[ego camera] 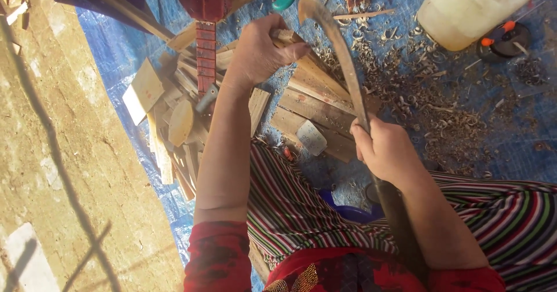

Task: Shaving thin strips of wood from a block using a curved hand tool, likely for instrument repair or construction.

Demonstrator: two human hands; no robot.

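Nearest, right hand (386,150) clenched round curved blade (348,66), just above striped skirt (301,211). Beyond, left hand (258,51) closed on wood strip (287,37) against blade's tip, over plank pile (313,109). Farther right of blade, shavings (429,100) and jug (470,11) on blue tarp (122,48).

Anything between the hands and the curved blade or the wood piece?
Nothing visible. The right hand grips the curved blade directly at mid-length; the left hand is closed on the wood piece, right beside the blade's tip.
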